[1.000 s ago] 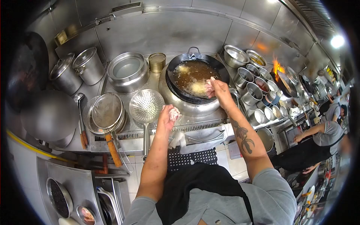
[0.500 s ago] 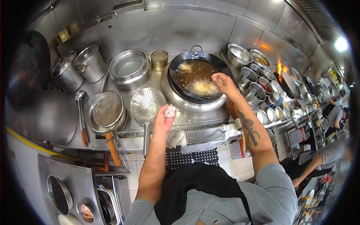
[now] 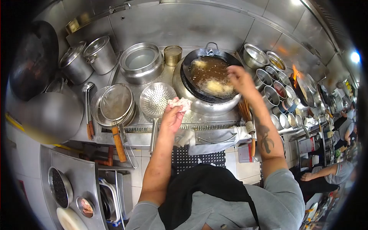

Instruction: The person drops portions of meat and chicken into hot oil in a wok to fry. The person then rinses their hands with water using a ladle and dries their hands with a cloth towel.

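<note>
Pale, coated raw pieces (image 3: 179, 104) are held in the fingers of my left hand (image 3: 172, 117), in front of the perforated ladle (image 3: 157, 100). My right hand (image 3: 240, 79) is over the right side of a black wok (image 3: 188, 61) of brown oil, its fingers bent and blurred; whether anything is between them cannot be made out. In the oil, a large pale piece (image 3: 219, 87) bubbles near the front and a smaller one (image 3: 199, 63) floats at the back left.
Wire strainers (image 3: 116, 101) and a steel pot (image 3: 141, 61) stand to the left. Metal containers (image 3: 270, 95) line the right, beside a flaming wok (image 3: 303, 90). A bamboo brush (image 3: 245, 111) leans at the stove's front edge. Co-workers (image 3: 326, 174) are at far right.
My right hand let go of a pale piece over the oil, then moved slightly. My left hand has risen a little with its pieces. The view has shifted.
</note>
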`<state>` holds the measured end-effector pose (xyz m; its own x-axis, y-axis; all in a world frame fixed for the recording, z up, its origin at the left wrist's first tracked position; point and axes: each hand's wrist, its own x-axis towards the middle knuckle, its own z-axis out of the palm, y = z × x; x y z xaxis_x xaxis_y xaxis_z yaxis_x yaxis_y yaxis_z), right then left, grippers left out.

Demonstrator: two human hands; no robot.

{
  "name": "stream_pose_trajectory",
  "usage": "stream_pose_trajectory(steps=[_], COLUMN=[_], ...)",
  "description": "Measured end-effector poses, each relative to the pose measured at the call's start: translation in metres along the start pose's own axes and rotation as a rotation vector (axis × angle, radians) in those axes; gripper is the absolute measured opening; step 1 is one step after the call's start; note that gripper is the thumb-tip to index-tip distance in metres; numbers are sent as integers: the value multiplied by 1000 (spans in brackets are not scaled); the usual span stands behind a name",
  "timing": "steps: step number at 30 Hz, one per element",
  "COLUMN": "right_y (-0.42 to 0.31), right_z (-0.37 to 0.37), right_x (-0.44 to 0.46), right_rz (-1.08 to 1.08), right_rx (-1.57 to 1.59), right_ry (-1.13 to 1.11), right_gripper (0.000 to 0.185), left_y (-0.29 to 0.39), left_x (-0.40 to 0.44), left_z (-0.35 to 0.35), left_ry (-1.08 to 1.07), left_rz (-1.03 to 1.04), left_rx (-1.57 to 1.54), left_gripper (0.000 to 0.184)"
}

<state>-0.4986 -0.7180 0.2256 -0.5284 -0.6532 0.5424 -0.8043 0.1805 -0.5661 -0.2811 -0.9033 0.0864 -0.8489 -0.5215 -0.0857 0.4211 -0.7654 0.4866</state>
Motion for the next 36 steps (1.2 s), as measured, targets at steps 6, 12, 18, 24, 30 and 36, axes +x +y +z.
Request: stream_pose_trajectory(steps=[6, 12, 18, 24, 30, 36], right_y=[-62, -67, -68, -69, -66, -60], right_z=[74, 82, 87, 84, 77, 83], right_x=[-48, -49, -51, -50, -48, -56], right_rz=[119, 304, 416, 546, 645, 634], right_rx=[274, 369, 510, 909, 1091, 824], right_ry=[-513, -493, -438, -406, -272, -442], right_gripper=[34, 23, 20, 19, 16, 20], left_y=[-12, -1, -2, -4, -3, -10], left_x=[1, -14, -13, -9, -10, -15], left_z=[29, 40, 41, 32, 37, 43], left_ry=[-121, -182, -155, -169, -156, -160], left_rz=[-10, -139, -99, -155, -156, -176], left_rx=[113, 120, 293, 177, 82, 421], left_gripper=[34, 36, 24, 25, 17, 19])
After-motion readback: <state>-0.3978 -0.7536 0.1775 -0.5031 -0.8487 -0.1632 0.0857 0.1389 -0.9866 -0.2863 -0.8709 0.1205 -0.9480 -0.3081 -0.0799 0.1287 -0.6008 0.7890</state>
